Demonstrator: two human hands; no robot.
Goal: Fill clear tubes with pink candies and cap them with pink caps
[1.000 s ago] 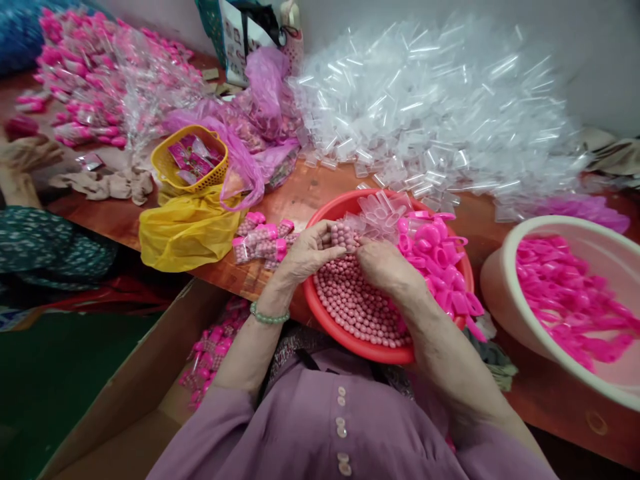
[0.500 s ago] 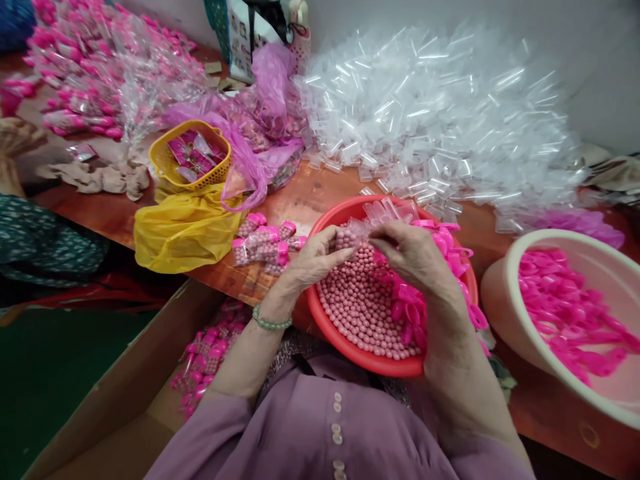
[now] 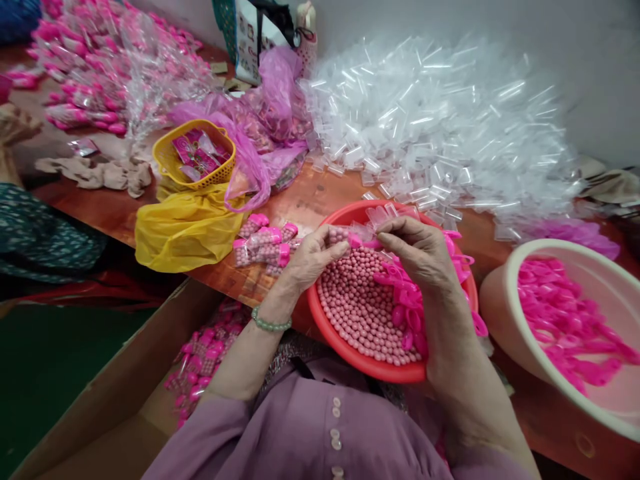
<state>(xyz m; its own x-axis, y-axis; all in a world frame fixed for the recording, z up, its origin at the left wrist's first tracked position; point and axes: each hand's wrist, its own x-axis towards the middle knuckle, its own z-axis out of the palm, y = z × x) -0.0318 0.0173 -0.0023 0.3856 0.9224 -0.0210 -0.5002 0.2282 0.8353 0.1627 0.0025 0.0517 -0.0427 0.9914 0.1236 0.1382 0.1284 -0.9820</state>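
My left hand [image 3: 313, 257], with a green bead bracelet on the wrist, grips a small clear container filled with pink beads [image 3: 339, 234]. A bright pink cap shows at the container's right end. My right hand [image 3: 413, 250] has its thumb and fingertips pinched at a clear plastic container [image 3: 369, 231], partly hidden by the fingers. Both hands are over a red basin [image 3: 345, 357]. Loose pink beads [image 3: 357, 300] fill its near left part, pink plastic caps [image 3: 407, 300] lie at its right, and clear empty containers [image 3: 383, 215] at its far side.
Filled containers [image 3: 265, 245] lie left of the basin; more sit in a cardboard box [image 3: 125, 373] below. A heap of clear containers [image 3: 440, 120] stands behind. A pale tub [image 3: 500, 280] is at right, a yellow basket [image 3: 167, 163] at left. Another person's hand [image 3: 17, 125] shows far left.
My right hand has drawn back from the filled container towards the clear containers, its fingertips now pinched. The left hand keeps its grip, and the pink cap end now shows. The view has shifted slightly.
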